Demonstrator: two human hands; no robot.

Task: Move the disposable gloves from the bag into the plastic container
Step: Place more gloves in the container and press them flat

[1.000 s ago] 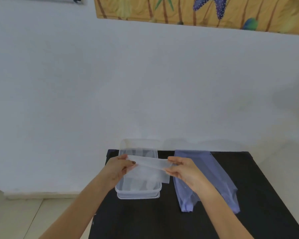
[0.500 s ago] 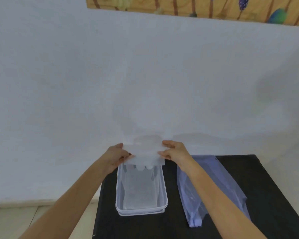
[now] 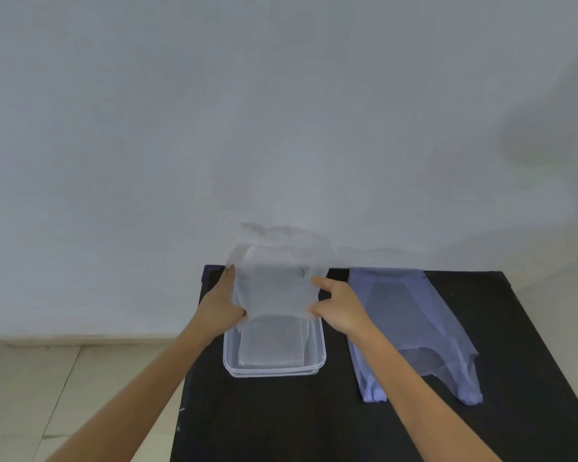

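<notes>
Left hand (image 3: pixel 223 306), arm extended forward, pinches the left edge of one translucent glove (image 3: pixel 276 288); right hand (image 3: pixel 336 305) pinches its right edge. The glove is held spread above the far half of the single clear container (image 3: pixel 319 356), hiding that part. More gloves (image 3: pixel 271 345) lie flat inside; their number cannot be told. One bluish bag (image 3: pixel 411 325) lies just right on the black table (image 3: pixel 314 425), by the white wall (image 3: pixel 281 128).

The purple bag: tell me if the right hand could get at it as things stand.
Probably yes, once freed. The purple bag lies flat on the black table just beside the right hand, with nothing between them. But that hand and the left hand are both gripping the glove sheet over the plastic container.
</notes>
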